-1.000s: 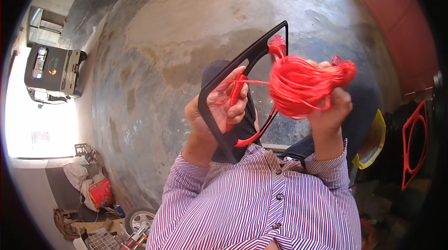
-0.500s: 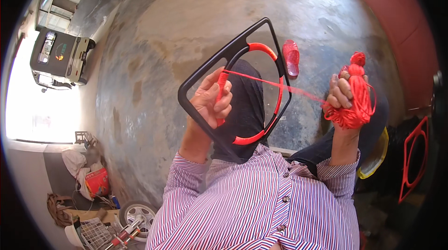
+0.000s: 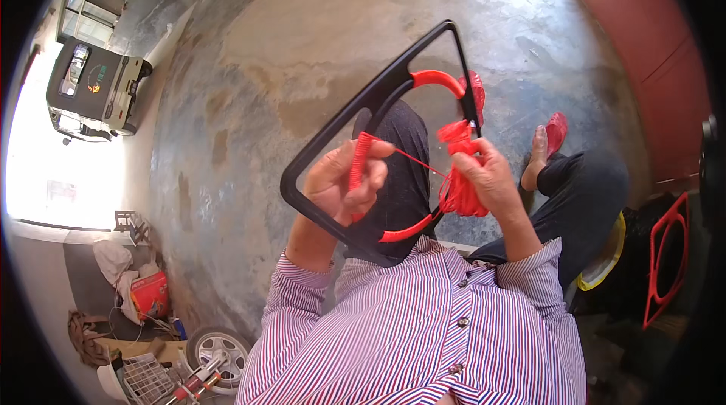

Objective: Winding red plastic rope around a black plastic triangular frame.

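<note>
My left hand point(image 3: 340, 178) is closed around one side of a black frame point(image 3: 384, 86) with a round ring inside it. Red cord is wound tightly over the ring where I grip it, and other red-wrapped stretches point(image 3: 437, 78) show along the ring. My right hand point(image 3: 493, 176) pinches a bundle of red cord point(image 3: 463, 192) in front of the ring's right side. A single thin strand point(image 3: 414, 158) runs from the wound part by my left fingers to the bundle. The bundle hides part of the ring.
A red slipper point(image 3: 556, 133) is on my right foot; another lies partly behind the frame. At the right hangs a red frame point(image 3: 665, 261) near a yellow-rimmed container point(image 3: 605, 261). To the left are a parked vehicle point(image 3: 94, 87), a wheel point(image 3: 219, 356) and a red bag point(image 3: 151, 295).
My right hand has moved left with the cord bundle, from out beside the frame to the ring's right side. The strand between the hands is shorter. The frame has shifted slightly.
</note>
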`<state>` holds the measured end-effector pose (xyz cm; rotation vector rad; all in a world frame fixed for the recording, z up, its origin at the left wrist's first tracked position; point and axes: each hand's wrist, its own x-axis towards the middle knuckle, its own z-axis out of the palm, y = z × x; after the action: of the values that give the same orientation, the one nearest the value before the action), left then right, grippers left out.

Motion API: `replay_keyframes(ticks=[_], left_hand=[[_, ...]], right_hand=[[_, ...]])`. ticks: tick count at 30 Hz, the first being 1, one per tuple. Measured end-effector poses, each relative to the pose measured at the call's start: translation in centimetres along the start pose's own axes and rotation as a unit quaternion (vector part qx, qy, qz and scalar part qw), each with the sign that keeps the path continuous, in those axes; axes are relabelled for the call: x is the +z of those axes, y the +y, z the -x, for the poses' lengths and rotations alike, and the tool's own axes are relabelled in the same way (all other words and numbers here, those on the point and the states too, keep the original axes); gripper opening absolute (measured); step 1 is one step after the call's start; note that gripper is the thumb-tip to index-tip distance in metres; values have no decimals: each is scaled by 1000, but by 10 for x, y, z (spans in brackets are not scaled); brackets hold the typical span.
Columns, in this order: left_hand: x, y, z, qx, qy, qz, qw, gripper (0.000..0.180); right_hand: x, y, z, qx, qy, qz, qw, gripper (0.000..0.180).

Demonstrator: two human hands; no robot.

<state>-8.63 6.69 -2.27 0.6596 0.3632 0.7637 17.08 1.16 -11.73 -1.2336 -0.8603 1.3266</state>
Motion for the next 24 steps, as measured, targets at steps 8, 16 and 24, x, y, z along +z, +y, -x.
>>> replay_keyframes(ticks=[8,16,24], left_hand=[[48,-17,-9,0,37,-96,995,49],[80,-39,-16,-116,-20,-26,993,48],[109,-55,-29,-209,47,97,972,93]], right_hand=[[14,-4,-1,36,-52,-73,995,34],[5,-43,-11,-27,-201,-426,882,34],[5,-86,-2,-75,-326,-330,882,39]])
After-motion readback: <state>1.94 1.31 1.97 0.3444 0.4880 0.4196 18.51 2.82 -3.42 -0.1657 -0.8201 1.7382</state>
